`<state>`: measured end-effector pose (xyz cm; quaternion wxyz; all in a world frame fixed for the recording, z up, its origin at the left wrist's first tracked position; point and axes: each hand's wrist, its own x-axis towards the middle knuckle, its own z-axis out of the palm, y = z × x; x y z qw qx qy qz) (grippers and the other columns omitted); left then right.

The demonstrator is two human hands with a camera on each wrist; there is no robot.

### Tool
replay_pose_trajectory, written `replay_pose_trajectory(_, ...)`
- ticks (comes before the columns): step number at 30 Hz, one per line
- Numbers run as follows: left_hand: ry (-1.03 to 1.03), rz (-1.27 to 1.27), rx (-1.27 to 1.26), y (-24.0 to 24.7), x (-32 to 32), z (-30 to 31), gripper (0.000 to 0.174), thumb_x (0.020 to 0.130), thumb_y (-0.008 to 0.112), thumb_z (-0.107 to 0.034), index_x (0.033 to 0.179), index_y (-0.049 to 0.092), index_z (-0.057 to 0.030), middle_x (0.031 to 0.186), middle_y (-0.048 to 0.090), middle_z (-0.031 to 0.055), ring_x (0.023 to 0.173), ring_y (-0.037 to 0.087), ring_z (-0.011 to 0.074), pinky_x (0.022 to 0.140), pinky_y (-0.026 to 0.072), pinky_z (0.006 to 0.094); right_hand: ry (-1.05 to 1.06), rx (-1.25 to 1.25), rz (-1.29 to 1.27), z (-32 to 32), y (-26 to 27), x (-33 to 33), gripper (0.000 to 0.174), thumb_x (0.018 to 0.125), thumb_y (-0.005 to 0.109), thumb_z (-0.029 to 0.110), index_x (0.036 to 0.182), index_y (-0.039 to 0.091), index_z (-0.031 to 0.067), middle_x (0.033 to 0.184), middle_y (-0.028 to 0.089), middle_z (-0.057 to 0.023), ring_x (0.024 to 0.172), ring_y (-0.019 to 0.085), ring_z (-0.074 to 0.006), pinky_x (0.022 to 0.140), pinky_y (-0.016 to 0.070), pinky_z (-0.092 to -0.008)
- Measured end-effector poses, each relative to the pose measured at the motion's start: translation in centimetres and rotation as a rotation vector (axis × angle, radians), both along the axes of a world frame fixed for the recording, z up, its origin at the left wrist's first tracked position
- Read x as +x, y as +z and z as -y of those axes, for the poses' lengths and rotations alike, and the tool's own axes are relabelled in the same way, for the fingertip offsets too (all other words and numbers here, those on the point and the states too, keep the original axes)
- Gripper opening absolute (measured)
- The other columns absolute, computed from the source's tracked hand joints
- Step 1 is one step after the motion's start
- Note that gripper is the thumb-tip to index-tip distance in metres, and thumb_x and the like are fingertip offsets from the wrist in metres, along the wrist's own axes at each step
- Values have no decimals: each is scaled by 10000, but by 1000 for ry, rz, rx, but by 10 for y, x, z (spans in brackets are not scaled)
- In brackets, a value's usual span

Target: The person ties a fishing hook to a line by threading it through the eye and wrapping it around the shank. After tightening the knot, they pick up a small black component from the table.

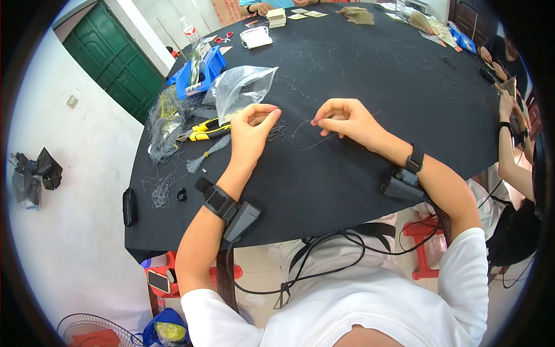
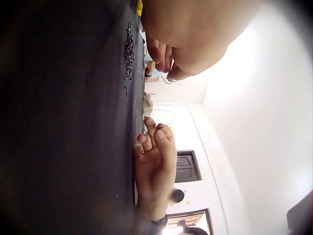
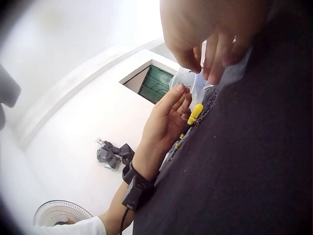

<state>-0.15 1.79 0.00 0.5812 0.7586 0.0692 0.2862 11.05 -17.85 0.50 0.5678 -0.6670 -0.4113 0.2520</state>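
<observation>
The left hand (image 1: 252, 134) pinches a small dark hook-like piece (image 3: 184, 86) between thumb and forefinger, its tip showing in the right wrist view. Across a gap, the right hand (image 1: 354, 122) pinches a thin grey line (image 1: 317, 143) whose loose ends curve out toward the left and down. In the left wrist view the line (image 2: 174, 116) loops above the right fingertips. A pile of small dark metal hooks (image 1: 277, 130) lies on the black cloth just beside the left hand, and shows again in the left wrist view (image 2: 129, 51).
Yellow-black pliers (image 1: 209, 135), a clear plastic bag (image 1: 245, 87) and tangled grey line (image 1: 165, 124) lie left of the hands. Behind them stands a blue bin (image 1: 199, 72). Red scissors (image 1: 224, 37) and card stacks (image 1: 277, 18) sit farther back, where other people's hands work.
</observation>
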Motion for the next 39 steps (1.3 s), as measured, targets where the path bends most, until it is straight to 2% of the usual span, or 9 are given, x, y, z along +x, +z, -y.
replay_pose_trajectory(6,4,-64,-24,2,-1,2,145,812,654,-106,907,634,2,850,663,83,775,624,111,673,466,221,-20,-7,14,0,0,0,152,821,583,184,905,615,62,903,654,-33,734,596,-68,546,397,-177)
replay_pose_trajectory(9,-91,-43,-137,3,0,3,153,827,635,-108,943,620,-9,860,665,85,778,626,105,642,459,215,-17,-4,3,0,2,-1,154,822,583,182,909,615,60,894,654,-27,722,592,-64,543,397,-179)
replay_pose_trajectory(18,-193,-25,-71,12,-9,28,184,843,616,-106,993,613,1,883,667,84,810,635,108,606,458,191,20,-4,-24,0,0,-1,158,838,596,187,931,608,60,833,648,-16,639,574,-51,523,391,-167)
replay_pose_trajectory(21,-223,132,7,6,-6,36,190,833,625,-94,991,622,12,899,667,86,806,636,108,604,457,187,13,4,-30,-1,-1,0,157,840,595,183,932,607,56,815,643,-16,625,572,-52,517,392,-168)
replay_pose_trajectory(25,-124,163,264,12,-11,36,141,807,639,-68,937,654,-15,909,668,45,784,625,80,507,374,163,10,-8,-33,-2,-3,2,160,840,592,181,931,606,50,791,634,-15,616,571,-54,512,396,-171)
replay_pose_trajectory(28,-95,173,245,14,-12,38,114,799,643,-62,906,664,-29,876,669,24,760,612,58,481,343,169,7,-19,-9,-1,-1,0,160,842,586,180,930,607,47,772,627,-12,610,570,-56,507,396,-174)
replay_pose_trajectory(31,-141,177,212,8,-9,34,108,814,628,-63,912,643,-18,852,667,41,722,604,56,501,364,161,15,-7,-22,-1,-2,1,155,841,582,174,926,607,47,762,621,-7,606,566,-55,508,394,-173)
replay_pose_trajectory(34,-233,81,-19,9,-11,37,112,837,596,-48,934,608,6,853,665,82,744,620,77,553,426,162,32,-5,-19,-2,-2,1,153,842,570,170,926,606,48,760,615,-2,602,561,-52,510,390,-170)
replay_pose_trajectory(39,-279,99,-14,9,-10,38,119,858,559,-32,952,576,39,870,660,123,803,641,122,677,493,197,68,14,-15,-1,-2,2,151,843,551,168,925,604,53,762,612,5,604,557,-48,514,384,-165)
